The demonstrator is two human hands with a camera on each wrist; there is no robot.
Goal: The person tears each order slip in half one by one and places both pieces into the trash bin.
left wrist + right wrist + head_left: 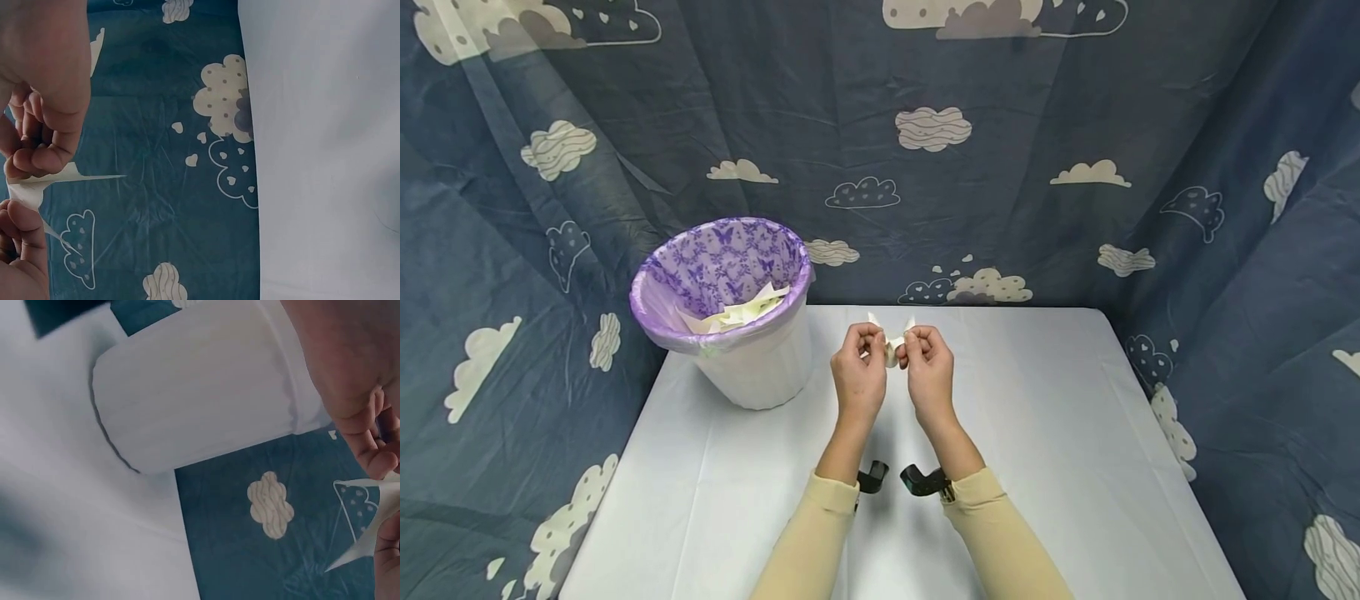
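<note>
A small cream piece of paper (892, 352) is held up between both hands above the far part of the table, two thin points sticking upward. My left hand (859, 371) pinches its left side with thumb and fingertips. On the other side my right hand (929, 371) pinches it the same way, close to the left. In the left wrist view the paper (28, 190) stretches between the fingertips, with a narrow pointed strip. The right wrist view shows another tapering corner of the paper (359, 550); part of it lies beyond the frame edge.
A white bin (760, 367) with a purple butterfly-patterned liner (722, 258) stands at the table's far left. Cream and yellowish paper pieces (745, 310) lie inside it. A white cloth covers the table (1037, 433). Dark blue cloud-printed curtains (820, 125) surround it.
</note>
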